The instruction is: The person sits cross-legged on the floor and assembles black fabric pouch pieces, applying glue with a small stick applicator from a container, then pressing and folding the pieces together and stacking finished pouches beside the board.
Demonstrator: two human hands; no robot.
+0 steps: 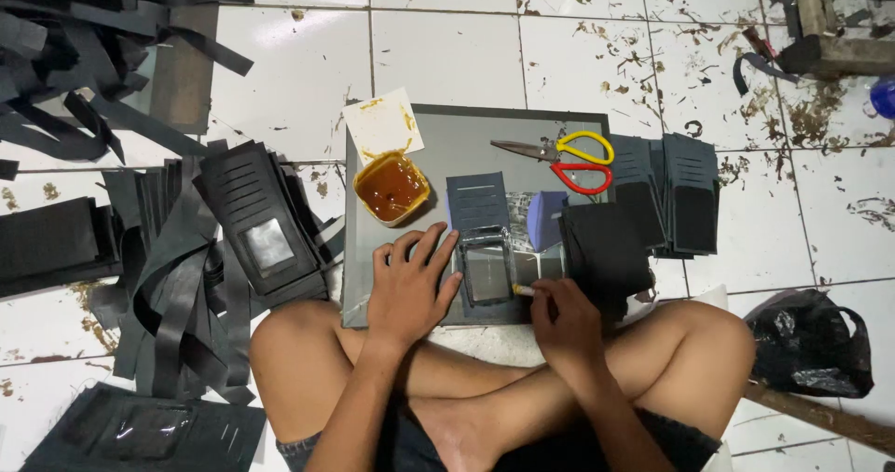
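While pressed flat on the grey work board, left hand spread open, gripping nothing, fingertips touching the left edge of the dark wallet panel with a clear window. Right hand pinched around a small pale glue stick, tip laid at the panel's right edge. Panel itself flat on the board, just in front of the crossed legs, between the 2 hands.

Just behind it, a blue-grey card-slot panel. Further left, an open tub of amber glue, beside a glue-smeared white card. Red-and-yellow scissors at the board's far side. A black folded piece to the right, then a stack of black slotted panels. Heaped black strips and panels on the tiled floor at left.

Judged as gluing along the window panel's border, right side under way. Likely called for next: steady hold-down from the left hand, a thin even line kept off the clear window, fresh glue from the tub.
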